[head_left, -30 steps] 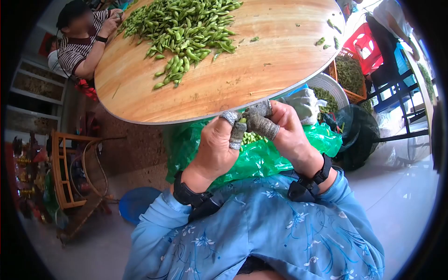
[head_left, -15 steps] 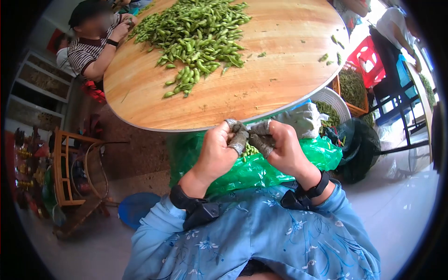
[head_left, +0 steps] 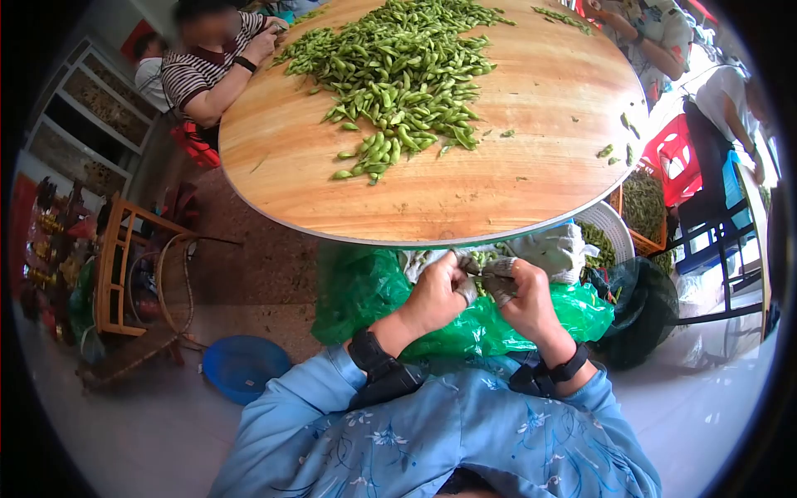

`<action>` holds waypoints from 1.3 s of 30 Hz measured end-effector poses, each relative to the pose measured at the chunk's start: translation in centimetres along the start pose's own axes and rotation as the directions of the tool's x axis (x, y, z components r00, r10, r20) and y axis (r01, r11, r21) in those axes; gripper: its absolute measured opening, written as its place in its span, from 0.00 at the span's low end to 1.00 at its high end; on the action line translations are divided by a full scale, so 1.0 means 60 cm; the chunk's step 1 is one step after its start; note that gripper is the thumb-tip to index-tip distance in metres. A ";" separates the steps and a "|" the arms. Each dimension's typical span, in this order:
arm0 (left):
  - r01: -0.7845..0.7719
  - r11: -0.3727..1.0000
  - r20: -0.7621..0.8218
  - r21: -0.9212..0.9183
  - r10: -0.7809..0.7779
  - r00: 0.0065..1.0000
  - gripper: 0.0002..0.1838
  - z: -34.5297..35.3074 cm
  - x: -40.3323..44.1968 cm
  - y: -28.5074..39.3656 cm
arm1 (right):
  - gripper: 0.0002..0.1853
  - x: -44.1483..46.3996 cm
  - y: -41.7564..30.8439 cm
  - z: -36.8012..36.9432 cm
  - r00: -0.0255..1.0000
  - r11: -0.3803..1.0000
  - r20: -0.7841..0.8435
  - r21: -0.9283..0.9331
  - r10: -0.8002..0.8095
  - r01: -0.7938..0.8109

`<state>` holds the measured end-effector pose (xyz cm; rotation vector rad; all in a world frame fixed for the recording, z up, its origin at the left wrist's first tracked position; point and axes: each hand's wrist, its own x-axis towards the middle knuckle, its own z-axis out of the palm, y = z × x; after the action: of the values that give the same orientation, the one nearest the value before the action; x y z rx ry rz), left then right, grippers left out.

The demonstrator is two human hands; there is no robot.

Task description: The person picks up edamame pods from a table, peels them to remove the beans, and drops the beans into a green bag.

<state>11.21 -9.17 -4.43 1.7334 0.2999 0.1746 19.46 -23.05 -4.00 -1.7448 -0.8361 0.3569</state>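
- Grip of the left hand [head_left: 433, 295] is drawn in, with thumb and fingers bent toward the other hand; how nearly it is closed, and whether a pod is pinched there, cannot be told.
- Likewise, the right hand [head_left: 527, 305] is held with fingers bent, its tips brought just beside the left ones; whatever is held is hidden.
- Grey wrappings [head_left: 501, 288] are worn on fingertips of both hands, which are held over the green plastic bag [head_left: 490, 332], near the edge of the bench [head_left: 332, 203].
- Green pods [head_left: 398, 75] are heaped on the far part of the bench: plump, slightly curved, bumpy along their length, bright to yellowish green, narrowed at the ends.
- Some are strewn at the heap's near tip; a few are left apart by the right edge.
- More greenery is held in the white basket [head_left: 621, 228] and the orange crate [head_left: 654, 247].
- One small pale mark [head_left: 249, 383] is seen inside the blue basin [head_left: 228, 361]; any writing is too small to be read.
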 end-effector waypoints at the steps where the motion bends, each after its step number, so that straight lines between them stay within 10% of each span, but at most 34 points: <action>1: -0.019 0.996 0.038 0.087 0.016 0.999 0.07 -0.001 -0.005 0.007 | 0.05 -0.001 0.006 -0.002 0.998 0.994 -0.060 0.112 0.009 -0.003; 7: -0.125 0.796 0.182 0.593 0.018 0.983 0.15 -0.040 -0.023 0.034 | 0.06 -0.014 0.102 -0.193 0.862 0.867 -0.487 -0.358 0.142 -0.345; 8: -0.270 0.780 0.099 0.565 0.261 0.960 0.14 -0.055 -0.020 0.037 | 0.07 -0.032 0.170 -0.239 0.861 0.787 -0.502 -0.499 0.078 -0.362; 10: -0.360 0.694 -0.078 0.624 0.514 0.854 0.13 -0.102 -0.012 0.046 | 0.08 -0.051 0.166 -0.265 0.855 0.875 -0.517 -0.400 0.032 -0.274; 13: 0.017 0.677 -0.387 0.736 0.401 0.830 0.14 -0.192 0.023 0.082 | 0.08 -0.076 0.225 -0.295 0.840 0.953 -0.517 -0.137 0.165 -0.271; 15: 0.079 0.436 -0.325 0.896 0.525 0.787 0.13 -0.248 0.056 0.076 | 0.09 -0.066 0.178 -0.271 0.828 0.956 -0.484 0.077 0.283 -0.282; 21: 0.162 0.373 -0.304 0.914 0.360 0.882 0.06 -0.284 0.099 0.041 | 0.10 -0.013 0.064 -0.161 0.907 0.771 -0.188 0.607 0.377 -0.194; 25: -0.216 0.908 -0.250 0.359 0.316 0.915 0.05 -0.222 0.078 0.021 | 0.11 0.019 -0.030 -0.104 0.978 0.873 0.050 0.444 0.200 -0.201; 27: 0.001 0.988 -0.194 -0.154 -0.032 0.980 0.05 -0.156 0.037 0.067 | 0.12 0.030 -0.042 -0.077 0.983 0.839 0.138 0.515 0.121 -0.176; 29: -0.002 0.969 -0.079 -0.245 -0.018 0.997 0.03 -0.109 0.011 0.096 | 0.13 0.040 -0.077 -0.052 0.981 0.795 0.174 0.580 0.089 -0.176; 39: -0.261 0.954 -0.019 0.149 0.267 0.964 0.04 -0.056 -0.009 0.094 | 0.13 0.040 -0.099 -0.039 0.955 0.775 0.276 0.577 0.111 -0.257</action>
<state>10.32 -7.07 1.73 1.9137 0.1093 0.3902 20.51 -22.26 2.69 -1.1823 -0.6082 0.8759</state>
